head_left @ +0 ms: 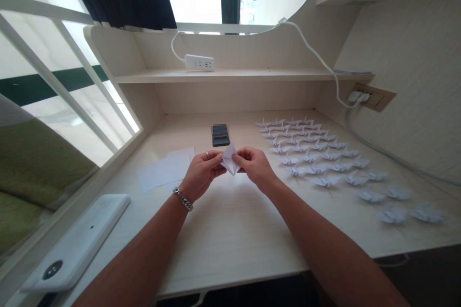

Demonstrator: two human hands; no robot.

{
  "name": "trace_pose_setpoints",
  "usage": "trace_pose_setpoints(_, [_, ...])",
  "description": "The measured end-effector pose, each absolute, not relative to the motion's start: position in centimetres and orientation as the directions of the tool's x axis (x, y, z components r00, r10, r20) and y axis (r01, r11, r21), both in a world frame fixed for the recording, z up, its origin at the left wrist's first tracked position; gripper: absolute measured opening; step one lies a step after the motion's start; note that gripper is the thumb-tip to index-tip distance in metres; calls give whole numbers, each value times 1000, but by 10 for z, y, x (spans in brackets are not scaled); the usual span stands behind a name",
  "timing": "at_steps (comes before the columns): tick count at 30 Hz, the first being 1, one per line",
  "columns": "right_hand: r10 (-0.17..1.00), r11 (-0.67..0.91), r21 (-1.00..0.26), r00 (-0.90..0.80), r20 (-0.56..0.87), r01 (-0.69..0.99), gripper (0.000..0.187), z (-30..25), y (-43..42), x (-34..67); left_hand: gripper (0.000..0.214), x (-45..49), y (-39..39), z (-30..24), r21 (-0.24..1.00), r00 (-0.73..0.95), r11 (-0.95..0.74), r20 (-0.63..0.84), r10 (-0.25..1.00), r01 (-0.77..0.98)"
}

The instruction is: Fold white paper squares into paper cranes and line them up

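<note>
Between my two hands, above the middle of the desk, is a folded piece of white paper [230, 162], pointed at top and bottom. My left hand [202, 172], with a ring and a chain bracelet, pinches its left edge between thumb and fingers. On the other side my right hand [255, 165] grips the paper, the thumb pressed on its face. Flat white paper sheets [163, 170] lie on the desk beside my left hand. Rows of white folded paper cranes [309, 146] stand to the right of my right hand.
A small dark case [220, 135] lies just beyond my hands. At the left edge rests a long white device [77, 242]. A power strip [199, 63] sits on the shelf [230, 76] at the back. Its white cable [317, 53] runs to a wall socket [374, 97] on the right.
</note>
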State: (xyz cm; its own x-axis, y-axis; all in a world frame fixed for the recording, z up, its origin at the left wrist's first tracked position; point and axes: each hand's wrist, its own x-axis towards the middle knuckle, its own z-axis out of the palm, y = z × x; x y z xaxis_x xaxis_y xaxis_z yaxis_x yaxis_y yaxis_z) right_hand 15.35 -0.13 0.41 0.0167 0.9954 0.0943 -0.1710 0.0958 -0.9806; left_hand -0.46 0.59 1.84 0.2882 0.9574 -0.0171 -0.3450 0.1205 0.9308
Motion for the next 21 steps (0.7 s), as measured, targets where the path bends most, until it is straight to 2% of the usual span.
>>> trace_pose_setpoints(5, [990,140,-981,19,139,-133,30,1,0,155,30,-5,6,18,939,317,109,-1,949,-325])
trace_pose_setpoints(12, [964,259,-959,34,264,114,23,4,-4,159,30,-6,6,17,949,350,102,9,937,-297])
trace_pose_setpoints(21, [957,262,-933,57,284,246,22,4,-7,158,28,-6,6,17,945,377,149,-30,926,-290])
